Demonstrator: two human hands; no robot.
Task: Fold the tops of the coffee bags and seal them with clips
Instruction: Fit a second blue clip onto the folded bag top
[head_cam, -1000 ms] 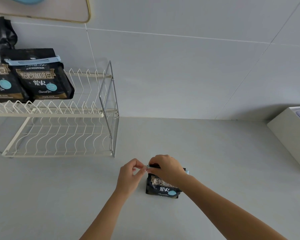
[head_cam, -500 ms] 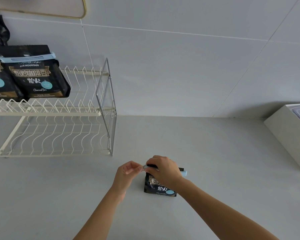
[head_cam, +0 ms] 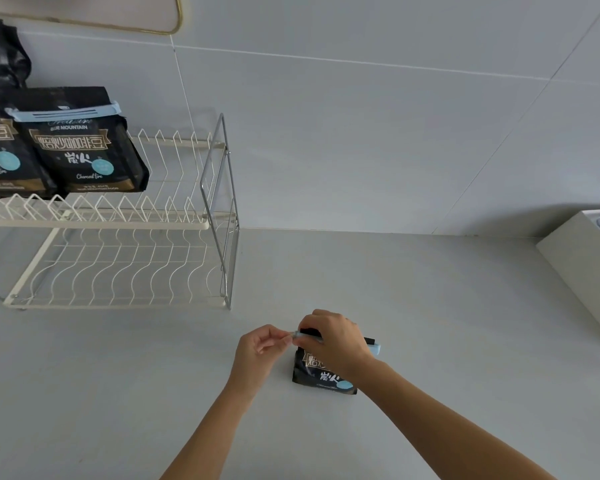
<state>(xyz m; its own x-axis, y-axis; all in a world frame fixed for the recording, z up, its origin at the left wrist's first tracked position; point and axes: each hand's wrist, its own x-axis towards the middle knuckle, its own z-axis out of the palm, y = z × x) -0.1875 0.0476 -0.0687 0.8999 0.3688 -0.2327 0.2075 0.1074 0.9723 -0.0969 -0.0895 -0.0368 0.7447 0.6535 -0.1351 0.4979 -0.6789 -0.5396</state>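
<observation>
A small black coffee bag [head_cam: 317, 374] stands upright on the grey counter [head_cam: 430, 323] near the front. A light blue clip [head_cam: 374, 348] runs across its folded top. My right hand [head_cam: 333, 337] presses down over the bag's top and the clip. My left hand [head_cam: 260, 348] pinches the clip's left end, just left of the bag. On the upper shelf of the white wire rack [head_cam: 118, 216] at the left stand two more black coffee bags; the nearer bag [head_cam: 84, 150] carries a blue clip [head_cam: 63, 114] across its top.
The wire rack's lower shelf [head_cam: 118, 271] holds nothing. A white box [head_cam: 582, 275] with a clear container in it sits at the right edge of the counter. A tiled wall rises behind the counter.
Both hands stay at the bag's top, with only slight finger shifts on the clip. The view has shifted a little.
</observation>
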